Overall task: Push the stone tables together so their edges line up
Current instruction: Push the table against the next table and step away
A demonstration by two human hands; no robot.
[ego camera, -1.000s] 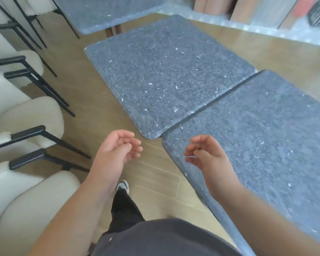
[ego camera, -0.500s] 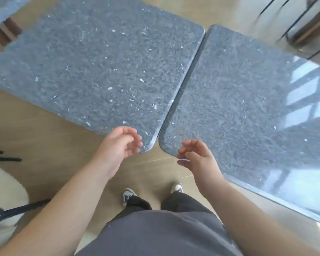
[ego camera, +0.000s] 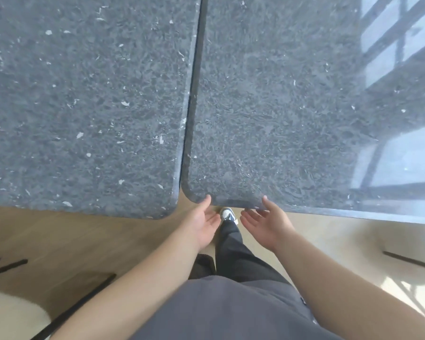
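Two dark grey speckled stone tables stand side by side with a thin dark gap between them. The left table (ego camera: 84, 106) has its near edge slightly closer to me than the right table (ego camera: 280, 106), so the two rounded front corners are offset. My left hand (ego camera: 201, 224) and my right hand (ego camera: 266, 225) are both palm up at the right table's near edge, next to its left corner. Each thumb rests on top of the edge and the fingers reach beneath it.
A cream cushioned chair (ego camera: 10, 312) with black legs is at the bottom left. Another black chair leg (ego camera: 410, 261) lies on the floor at the right. My shoe (ego camera: 227, 214) shows under the table edge on the wooden floor (ego camera: 71, 241).
My view has swung over the seam and closer. Both hands, loosely curled in the air before, have moved forward and taken the right table's near edge.
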